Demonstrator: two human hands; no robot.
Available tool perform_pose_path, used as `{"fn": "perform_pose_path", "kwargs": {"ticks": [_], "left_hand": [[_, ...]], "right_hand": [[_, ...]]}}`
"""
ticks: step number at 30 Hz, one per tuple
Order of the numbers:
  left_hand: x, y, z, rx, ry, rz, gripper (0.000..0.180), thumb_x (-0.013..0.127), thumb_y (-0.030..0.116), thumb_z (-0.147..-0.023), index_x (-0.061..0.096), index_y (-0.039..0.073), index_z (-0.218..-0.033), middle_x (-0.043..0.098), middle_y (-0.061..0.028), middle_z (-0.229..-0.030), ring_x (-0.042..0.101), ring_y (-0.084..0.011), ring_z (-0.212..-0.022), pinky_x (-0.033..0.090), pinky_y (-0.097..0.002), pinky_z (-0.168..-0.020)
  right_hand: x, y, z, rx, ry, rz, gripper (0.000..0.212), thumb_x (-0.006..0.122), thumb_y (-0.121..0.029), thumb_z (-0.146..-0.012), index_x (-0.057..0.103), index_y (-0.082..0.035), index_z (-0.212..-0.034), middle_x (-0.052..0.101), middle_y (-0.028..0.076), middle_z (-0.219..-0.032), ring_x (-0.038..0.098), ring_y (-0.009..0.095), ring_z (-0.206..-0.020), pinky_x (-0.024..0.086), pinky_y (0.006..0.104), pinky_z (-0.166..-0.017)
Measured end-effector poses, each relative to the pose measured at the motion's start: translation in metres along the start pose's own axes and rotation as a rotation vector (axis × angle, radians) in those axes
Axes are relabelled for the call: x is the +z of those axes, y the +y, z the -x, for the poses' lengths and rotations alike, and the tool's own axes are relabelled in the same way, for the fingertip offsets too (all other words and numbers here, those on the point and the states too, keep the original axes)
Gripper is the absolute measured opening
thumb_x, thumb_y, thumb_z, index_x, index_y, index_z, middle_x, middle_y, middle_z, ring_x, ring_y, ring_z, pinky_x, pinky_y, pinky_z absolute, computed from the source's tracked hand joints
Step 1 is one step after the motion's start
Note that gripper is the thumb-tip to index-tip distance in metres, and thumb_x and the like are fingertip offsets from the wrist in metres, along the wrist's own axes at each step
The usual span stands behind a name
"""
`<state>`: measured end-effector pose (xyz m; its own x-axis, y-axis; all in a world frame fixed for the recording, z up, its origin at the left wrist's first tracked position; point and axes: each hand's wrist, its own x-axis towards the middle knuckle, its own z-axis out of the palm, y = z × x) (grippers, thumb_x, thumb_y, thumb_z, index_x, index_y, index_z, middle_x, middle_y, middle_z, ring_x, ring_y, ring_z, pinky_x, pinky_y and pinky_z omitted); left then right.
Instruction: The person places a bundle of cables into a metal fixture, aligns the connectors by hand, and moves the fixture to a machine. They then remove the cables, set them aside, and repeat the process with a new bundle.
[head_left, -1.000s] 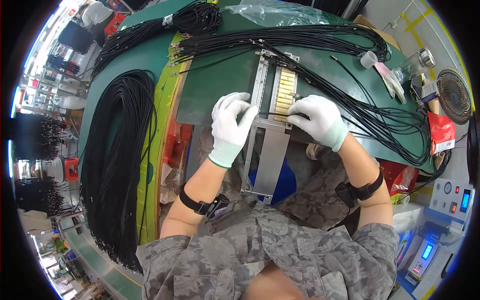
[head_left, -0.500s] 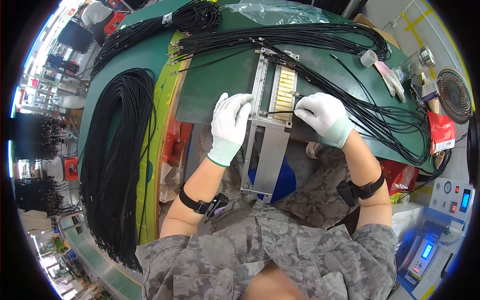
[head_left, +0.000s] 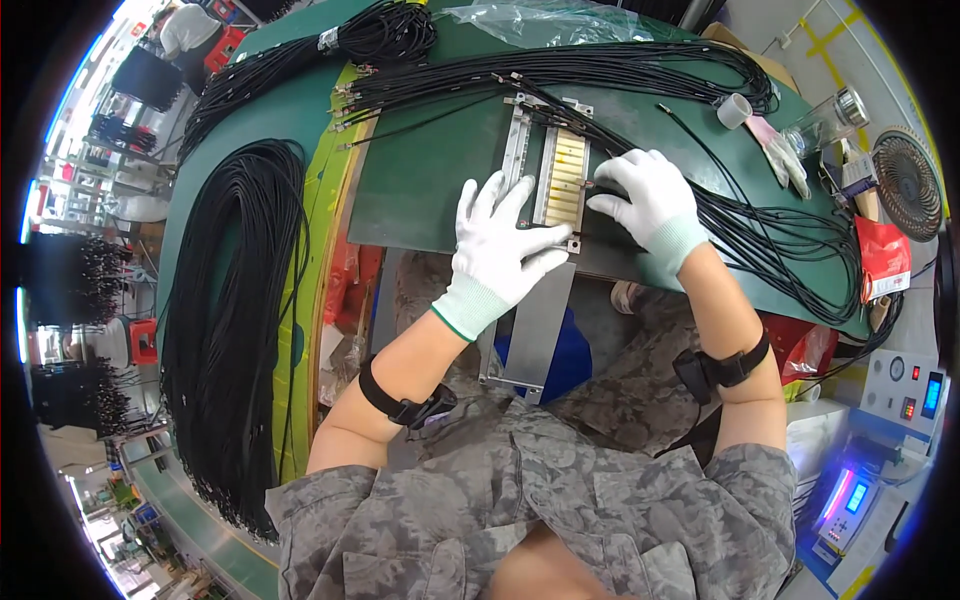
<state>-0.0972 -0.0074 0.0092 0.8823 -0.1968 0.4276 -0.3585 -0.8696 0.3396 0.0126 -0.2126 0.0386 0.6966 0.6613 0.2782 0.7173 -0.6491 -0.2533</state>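
Observation:
In white gloves, both hands are at a metal fixture (head_left: 547, 185) with a row of yellowish slotted blocks (head_left: 567, 175). My left hand (head_left: 500, 245) is spread over the fixture's near left end, thumb and forefinger reaching across its near edge. It covers part of the left rail (head_left: 517, 145). At the right side of the blocks is my right hand (head_left: 650, 200), its thumb and fingers curved but apart. A small cable end (head_left: 588, 184) lies by the blocks, close to these fingertips. Black cables (head_left: 600, 140) run from the fixture's far end toward the right, passing beside my right hand.
A thick bundle of black cables (head_left: 235, 300) lies on the left, beside a yellow-green strip (head_left: 318, 230). More cables (head_left: 560, 65) stretch across the back. To the right are a white cup (head_left: 734, 111), a glass jar (head_left: 828, 120), a loose glove (head_left: 777, 158), a fan (head_left: 907, 188) and a red packet (head_left: 882, 258).
My left hand has moved right and spread its fingers over the fixture's near end. The right hand has shifted slightly away from me, its fingers opening. The short black cable piece between the hands no longer shows.

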Motion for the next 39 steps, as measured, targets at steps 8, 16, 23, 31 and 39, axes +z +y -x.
{"fn": "perform_pose_path", "kwargs": {"ticks": [8,16,23,31,39], "left_hand": [[0.008,-0.004,-0.002,-0.100,0.102,0.189,0.024,0.071,0.040,-0.079,0.074,0.020,-0.091,0.057,-0.0174,-0.127,0.043,-0.0396,-0.126,0.023,-0.0528,-0.112],[-0.006,-0.022,-0.006,-0.141,0.244,0.282,0.022,0.066,0.030,-0.086,0.069,0.008,-0.084,0.063,-0.0148,-0.117,0.051,-0.0361,-0.118,0.030,-0.0473,-0.108],[-0.003,-0.029,-0.002,-0.277,0.245,0.259,0.019,0.060,0.024,-0.090,0.068,0.007,-0.094,0.067,-0.0104,-0.108,0.060,-0.0278,-0.108,0.033,-0.0464,-0.107],[-0.002,-0.032,-0.001,-0.247,0.252,0.266,0.020,0.054,0.022,-0.094,0.067,0.007,-0.097,0.069,-0.0073,-0.101,0.063,-0.0245,-0.100,0.032,-0.0469,-0.108],[-0.006,-0.020,-0.007,-0.003,0.167,0.205,0.028,0.063,0.034,-0.087,0.072,0.018,-0.108,0.060,-0.0146,-0.125,0.051,-0.0366,-0.121,0.032,-0.0471,-0.109]], "right_hand": [[0.002,-0.012,0.003,-0.070,-0.042,-0.140,0.015,0.070,-0.020,-0.080,0.065,-0.010,-0.091,0.064,0.009,-0.082,0.059,0.031,-0.082,0.047,0.0412,-0.077],[-0.007,-0.015,0.012,0.020,-0.097,-0.389,0.013,0.068,-0.021,-0.081,0.066,-0.013,-0.090,0.064,0.009,-0.080,0.062,0.030,-0.080,0.049,0.0408,-0.071],[-0.016,-0.018,0.013,0.046,-0.089,-0.212,0.012,0.066,-0.024,-0.082,0.068,-0.012,-0.085,0.064,0.010,-0.075,0.062,0.030,-0.076,0.049,0.0409,-0.067],[-0.018,-0.011,0.015,0.066,-0.127,-0.182,0.010,0.067,-0.019,-0.080,0.068,-0.009,-0.082,0.063,0.011,-0.073,0.061,0.030,-0.074,0.048,0.0398,-0.066],[-0.013,-0.017,0.017,-0.021,-0.169,-0.205,0.013,0.067,-0.021,-0.080,0.068,-0.010,-0.086,0.064,0.010,-0.075,0.062,0.031,-0.075,0.049,0.0399,-0.067]]}}
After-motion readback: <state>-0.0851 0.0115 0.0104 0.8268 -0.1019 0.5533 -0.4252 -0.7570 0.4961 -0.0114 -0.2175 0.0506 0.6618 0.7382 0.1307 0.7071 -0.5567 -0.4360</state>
